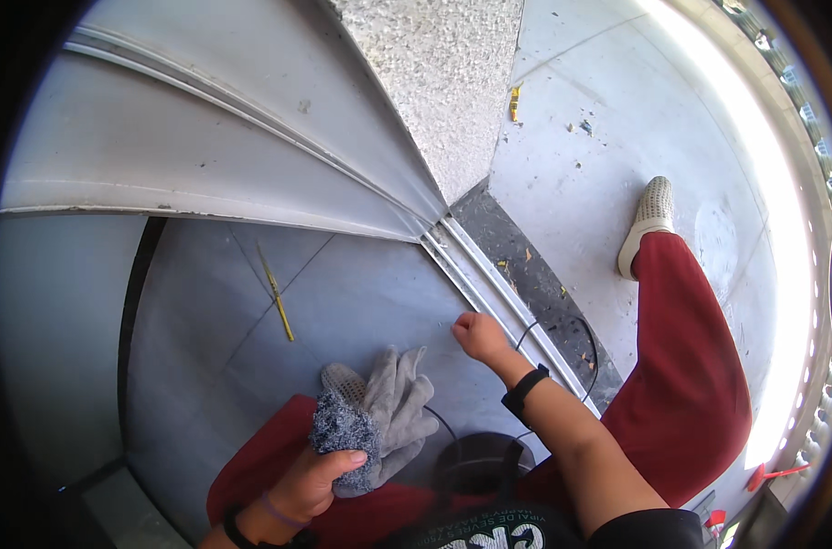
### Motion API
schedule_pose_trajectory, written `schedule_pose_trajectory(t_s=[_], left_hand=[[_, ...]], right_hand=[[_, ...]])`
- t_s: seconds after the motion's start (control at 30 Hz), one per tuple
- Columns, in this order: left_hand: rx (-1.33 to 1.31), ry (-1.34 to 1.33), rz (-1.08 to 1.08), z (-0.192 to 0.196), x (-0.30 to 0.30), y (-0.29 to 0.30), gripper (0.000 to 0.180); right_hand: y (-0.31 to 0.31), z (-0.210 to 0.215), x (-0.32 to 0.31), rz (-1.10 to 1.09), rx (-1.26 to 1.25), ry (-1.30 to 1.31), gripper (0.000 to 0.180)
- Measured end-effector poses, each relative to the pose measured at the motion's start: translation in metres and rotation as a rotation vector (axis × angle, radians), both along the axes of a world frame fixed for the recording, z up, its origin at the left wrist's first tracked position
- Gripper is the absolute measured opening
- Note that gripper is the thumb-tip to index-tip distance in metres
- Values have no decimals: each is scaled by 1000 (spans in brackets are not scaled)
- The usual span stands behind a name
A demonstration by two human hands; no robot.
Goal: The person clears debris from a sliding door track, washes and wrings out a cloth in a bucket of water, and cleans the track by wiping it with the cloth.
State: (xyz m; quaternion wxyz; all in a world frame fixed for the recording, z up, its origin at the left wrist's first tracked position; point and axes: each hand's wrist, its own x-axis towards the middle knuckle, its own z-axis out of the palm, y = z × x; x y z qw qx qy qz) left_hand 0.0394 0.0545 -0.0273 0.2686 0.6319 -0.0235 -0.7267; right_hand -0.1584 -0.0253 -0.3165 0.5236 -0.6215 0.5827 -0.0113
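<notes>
Gripping cloth (345, 437) and a glove (398, 412) pointing lengthwise forward-right, left hand (308, 482) sits near curled right hand (482, 337).

the person's left hand (308, 483) is low and left of centre, closed in a grip, its thumb (347, 460) laid on top and pointing right, its fingers mostly hidden. the right forearm (576, 439) slants up and leftward from the lower right, ending in a right hand (480, 337) curled into a loose fist.
</notes>
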Motion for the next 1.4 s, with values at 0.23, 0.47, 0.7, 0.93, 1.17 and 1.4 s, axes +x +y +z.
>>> schedule_pose_trajectory(t_s=[0.23,0.47,0.7,0.93,1.17,1.4], left_hand=[[-69,-23,62,18,-2,-6,34],[-23,-131,64,30,-8,-2,49],[-69,-137,196,27,-15,3,51],[-107,-164,268,26,-21,0,52],[-114,-205,213,22,-21,-1,56],[-119,-176,188,20,-15,3,56]], right_hand=[[-107,-9,14,23,-610,91,13],[-136,-29,24,268,-681,111,25],[-134,-39,25,293,-618,75,26],[-134,-39,25,240,-659,-1,22],[-131,-38,25,231,-719,77,17],[-123,-45,30,144,-759,112,14]])
